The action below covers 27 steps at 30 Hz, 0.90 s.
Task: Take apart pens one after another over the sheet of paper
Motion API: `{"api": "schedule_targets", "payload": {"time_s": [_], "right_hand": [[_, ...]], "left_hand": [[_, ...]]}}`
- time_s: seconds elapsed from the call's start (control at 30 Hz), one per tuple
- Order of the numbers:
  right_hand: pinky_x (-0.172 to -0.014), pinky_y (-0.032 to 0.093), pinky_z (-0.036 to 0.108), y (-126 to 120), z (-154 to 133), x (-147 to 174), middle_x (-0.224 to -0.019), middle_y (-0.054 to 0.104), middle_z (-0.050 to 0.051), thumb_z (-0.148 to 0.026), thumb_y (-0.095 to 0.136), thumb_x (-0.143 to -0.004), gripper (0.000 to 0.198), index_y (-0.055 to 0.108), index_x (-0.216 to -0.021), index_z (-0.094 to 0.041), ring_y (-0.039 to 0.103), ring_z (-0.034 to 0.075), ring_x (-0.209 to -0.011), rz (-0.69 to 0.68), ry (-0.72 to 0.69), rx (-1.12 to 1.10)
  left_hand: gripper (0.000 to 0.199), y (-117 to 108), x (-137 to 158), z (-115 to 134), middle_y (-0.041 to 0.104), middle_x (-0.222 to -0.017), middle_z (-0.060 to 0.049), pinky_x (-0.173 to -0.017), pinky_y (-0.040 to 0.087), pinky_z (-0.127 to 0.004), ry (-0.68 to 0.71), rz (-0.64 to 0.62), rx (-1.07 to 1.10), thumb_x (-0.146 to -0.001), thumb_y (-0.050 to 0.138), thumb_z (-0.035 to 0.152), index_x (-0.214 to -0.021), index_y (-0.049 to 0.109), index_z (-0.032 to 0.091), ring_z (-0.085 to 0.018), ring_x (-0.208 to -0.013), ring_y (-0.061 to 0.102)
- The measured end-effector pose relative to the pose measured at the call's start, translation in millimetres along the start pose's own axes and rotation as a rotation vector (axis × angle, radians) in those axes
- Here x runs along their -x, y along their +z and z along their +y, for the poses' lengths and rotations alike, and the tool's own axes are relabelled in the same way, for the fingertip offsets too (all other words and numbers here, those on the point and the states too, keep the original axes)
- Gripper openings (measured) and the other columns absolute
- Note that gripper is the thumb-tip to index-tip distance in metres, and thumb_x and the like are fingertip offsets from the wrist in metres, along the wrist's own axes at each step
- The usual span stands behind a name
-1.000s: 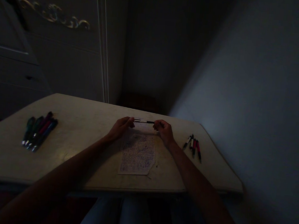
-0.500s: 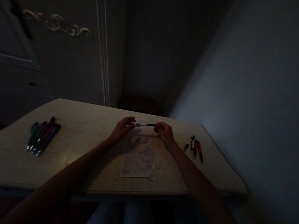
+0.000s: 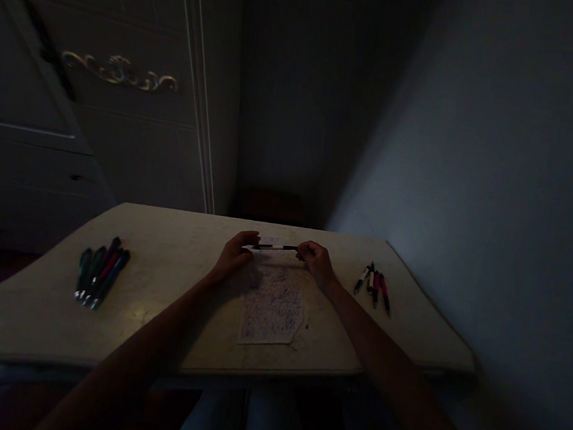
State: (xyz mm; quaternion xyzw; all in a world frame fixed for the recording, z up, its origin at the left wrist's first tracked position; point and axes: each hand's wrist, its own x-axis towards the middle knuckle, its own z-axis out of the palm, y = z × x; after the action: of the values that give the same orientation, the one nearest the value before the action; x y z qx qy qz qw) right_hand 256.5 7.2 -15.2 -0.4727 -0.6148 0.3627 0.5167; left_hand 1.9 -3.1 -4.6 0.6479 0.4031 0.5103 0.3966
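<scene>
A slim black-and-white pen [image 3: 277, 247] lies level just above the sheet, its right end pinched in my right hand [image 3: 315, 258]. Around the pen's left end is my left hand [image 3: 236, 252], thumb and fingers apart, with no clear grip on it. Beneath both hands a paper sheet [image 3: 273, 307] covered in dense blue-violet scribbles rests on the table. Its upper part is partly hidden by the hands and pen. The dim light blurs the fingertips.
On the pale table [image 3: 173, 245], a cluster of several dark coloured pens [image 3: 101, 272] lies at left. Several smaller white, black and red pens [image 3: 375, 286] lie at right. A wall [image 3: 472, 157] borders the right side; a cabinet [image 3: 147, 142] stands behind at left.
My left thumb has come away from the pen and the left fingers have parted, uncovering more of its left end. The right hand keeps its pinch. The whole view has shifted slightly.
</scene>
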Motion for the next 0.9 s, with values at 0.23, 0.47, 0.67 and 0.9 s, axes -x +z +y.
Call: {"api": "schedule_targets", "payload": {"time_s": [0.23, 0.47, 0.67, 0.9], "right_hand": [[-0.064, 0.048, 0.030, 3, -5, 2, -0.064, 0.064, 0.002, -0.052, 0.067, -0.075, 0.032, 0.064, -0.074, -0.019, 0.057, 0.016, -0.061, 0.030, -0.036, -0.033], [-0.064, 0.048, 0.030, 5, -6, 4, -0.064, 0.064, 0.002, -0.053, 0.067, -0.075, 0.034, 0.064, -0.074, -0.019, 0.058, 0.017, -0.062, 0.033, -0.040, -0.032], [-0.060, 0.045, 0.028, 5, -5, 6, -0.061, 0.061, 0.001, -0.055, 0.062, -0.078, 0.037, 0.062, -0.070, -0.020, 0.056, 0.016, -0.060, 0.058, -0.021, 0.030], [-0.061, 0.047, 0.029, 6, -6, 5, -0.061, 0.061, 0.002, -0.063, 0.062, -0.077, 0.043, 0.060, -0.071, -0.020, 0.055, 0.016, -0.059, 0.086, -0.046, -0.022]], "left_hand": [[0.050, 4, 1, 7, 0.072, -0.089, -0.009, -0.071, 0.053, -0.035, -0.126, 0.039, 0.016, -0.079, 0.059, 0.060, -0.103, 0.068, 0.018, -0.024, -0.083, 0.067], [0.050, 7, 3, 4, 0.071, -0.083, -0.009, -0.063, 0.053, -0.034, -0.125, 0.015, -0.018, -0.073, 0.067, 0.064, -0.091, 0.070, 0.017, -0.022, -0.073, 0.066], [0.062, 8, 3, 3, 0.071, -0.103, -0.010, -0.079, 0.055, -0.039, -0.072, 0.024, 0.143, -0.058, 0.085, 0.047, -0.110, 0.065, 0.020, -0.024, -0.092, 0.067], [0.039, 14, 1, 4, 0.070, -0.076, -0.005, -0.065, 0.050, -0.031, -0.099, 0.100, 0.207, -0.071, 0.077, 0.049, -0.098, 0.072, 0.021, -0.018, -0.068, 0.062]]}}
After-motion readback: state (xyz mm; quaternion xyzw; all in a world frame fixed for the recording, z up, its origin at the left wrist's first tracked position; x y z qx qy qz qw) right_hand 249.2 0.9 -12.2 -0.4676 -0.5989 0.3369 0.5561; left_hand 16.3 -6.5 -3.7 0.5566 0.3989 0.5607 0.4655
